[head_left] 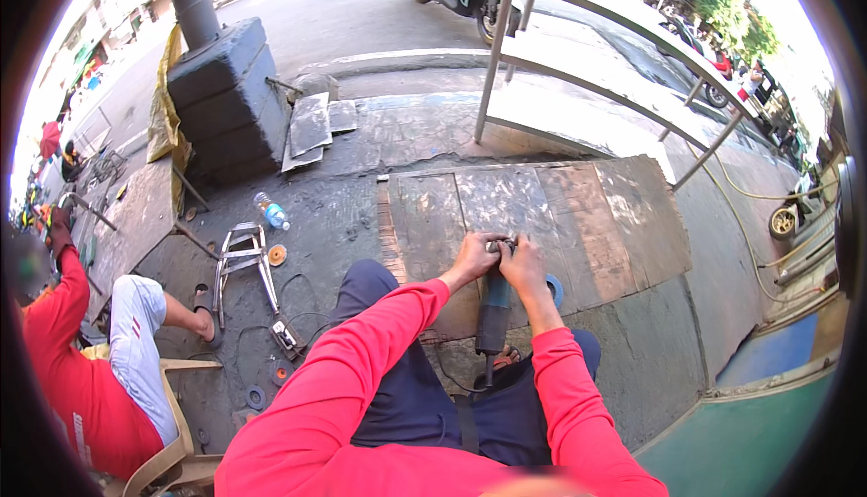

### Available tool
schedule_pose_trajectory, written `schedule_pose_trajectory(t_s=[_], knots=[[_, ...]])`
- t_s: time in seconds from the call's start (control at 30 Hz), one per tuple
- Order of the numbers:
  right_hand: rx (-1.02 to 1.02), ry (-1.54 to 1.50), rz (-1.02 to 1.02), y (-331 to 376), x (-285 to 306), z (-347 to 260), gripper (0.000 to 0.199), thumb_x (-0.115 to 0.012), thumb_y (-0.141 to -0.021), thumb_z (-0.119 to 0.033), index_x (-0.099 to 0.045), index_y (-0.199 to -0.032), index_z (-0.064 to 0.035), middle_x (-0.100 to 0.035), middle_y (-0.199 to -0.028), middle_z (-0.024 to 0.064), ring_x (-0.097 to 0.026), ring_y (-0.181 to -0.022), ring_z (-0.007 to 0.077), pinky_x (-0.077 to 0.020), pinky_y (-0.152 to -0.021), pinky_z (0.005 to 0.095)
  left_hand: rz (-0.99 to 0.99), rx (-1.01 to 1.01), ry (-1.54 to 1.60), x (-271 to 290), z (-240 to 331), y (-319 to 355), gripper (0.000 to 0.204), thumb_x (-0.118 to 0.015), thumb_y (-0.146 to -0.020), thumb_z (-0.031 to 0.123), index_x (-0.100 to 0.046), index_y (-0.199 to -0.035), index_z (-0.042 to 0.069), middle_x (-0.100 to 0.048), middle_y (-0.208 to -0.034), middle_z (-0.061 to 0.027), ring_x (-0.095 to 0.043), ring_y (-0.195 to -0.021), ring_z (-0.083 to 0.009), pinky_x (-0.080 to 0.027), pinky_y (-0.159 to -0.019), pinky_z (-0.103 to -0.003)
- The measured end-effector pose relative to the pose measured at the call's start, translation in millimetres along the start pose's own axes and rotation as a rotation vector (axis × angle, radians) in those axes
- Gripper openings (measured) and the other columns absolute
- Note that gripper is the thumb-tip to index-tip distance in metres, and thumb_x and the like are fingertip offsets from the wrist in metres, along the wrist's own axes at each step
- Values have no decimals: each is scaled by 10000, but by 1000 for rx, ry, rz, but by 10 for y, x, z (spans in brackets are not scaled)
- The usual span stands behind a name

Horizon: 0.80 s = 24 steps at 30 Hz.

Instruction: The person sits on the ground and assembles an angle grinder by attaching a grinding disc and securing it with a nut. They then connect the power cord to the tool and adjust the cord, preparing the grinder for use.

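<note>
An angle grinder [492, 316] with a blue-grey and black body lies between my legs, its head pointing away from me and its cord end toward me. My left hand [471, 260] is closed at the left side of the grinder's head. My right hand [524, 265] has its fingers closed at the same head from the right. Both hands hide most of the head, so I cannot make out whether a disc is fitted. A blue disc [554, 292] lies on the wooden board [506, 199] beside my right wrist.
At the left are a metal frame [246, 257], an orange disc [277, 255], a plastic bottle [271, 210] and loose discs [256, 397]. A co-worker in red [99, 389] sits there. A metal rack [578, 72] stands ahead, a dark block with a post [226, 99] far left.
</note>
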State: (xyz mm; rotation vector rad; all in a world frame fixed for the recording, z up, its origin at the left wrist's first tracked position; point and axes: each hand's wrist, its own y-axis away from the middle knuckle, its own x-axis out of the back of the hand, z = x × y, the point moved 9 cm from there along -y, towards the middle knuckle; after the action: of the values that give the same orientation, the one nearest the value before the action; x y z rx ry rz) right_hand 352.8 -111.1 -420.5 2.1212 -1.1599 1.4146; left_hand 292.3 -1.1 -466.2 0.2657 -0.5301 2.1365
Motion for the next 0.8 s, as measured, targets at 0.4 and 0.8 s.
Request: schedule_pose_trajectory(t_s=[0.4, 0.8], knots=[[95, 28, 14, 15, -91, -103, 264, -613, -890, -206, -575, -1015, 24, -593, -1016, 234, -627, -916, 427, -508, -759, 493, 6, 10, 72, -2, -4, 63, 292, -668, -828, 183, -717, -1091, 63, -691, -1072, -188, -673, -1004, -320, -515, -880, -375], [124, -47, 27, 27, -88, -128, 203, -602, -890, -127, -569, -1011, 33, -569, -1039, 238, -604, -937, 440, -491, -770, 499, -55, 23, 122, -40, -21, 52, 349, -669, -804, 179, -695, -1128, 52, -691, -1089, -188, -680, -1020, -281, -514, -885, -354]])
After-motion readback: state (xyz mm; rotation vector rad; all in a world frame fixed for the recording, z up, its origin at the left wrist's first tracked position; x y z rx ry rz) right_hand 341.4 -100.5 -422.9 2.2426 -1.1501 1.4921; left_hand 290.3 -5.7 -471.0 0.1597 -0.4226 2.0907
